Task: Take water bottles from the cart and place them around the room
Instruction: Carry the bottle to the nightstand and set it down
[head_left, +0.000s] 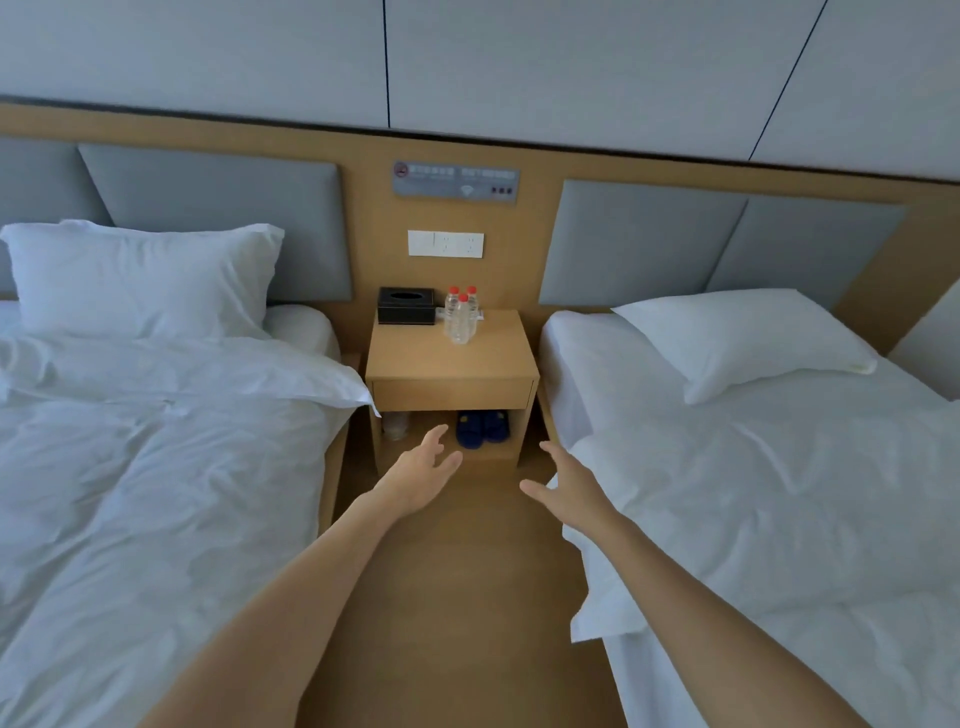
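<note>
Three clear water bottles (461, 316) with red caps stand close together on the wooden nightstand (452, 364) between the two beds, at its back middle. Both my arms reach forward over the floor in front of the nightstand. My left hand (423, 470) has relaxed, straight fingers and holds nothing. My right hand (563, 486) is also spread and holds nothing, close to the right bed's edge. Both hands are below and short of the bottles. No cart is in view.
A black tissue box (406, 306) sits left of the bottles. Blue slippers (480, 426) and a clear cup (396, 425) lie in the nightstand's lower shelf. White beds flank the narrow wooden floor aisle (457, 597): left bed (156, 467), right bed (779, 493).
</note>
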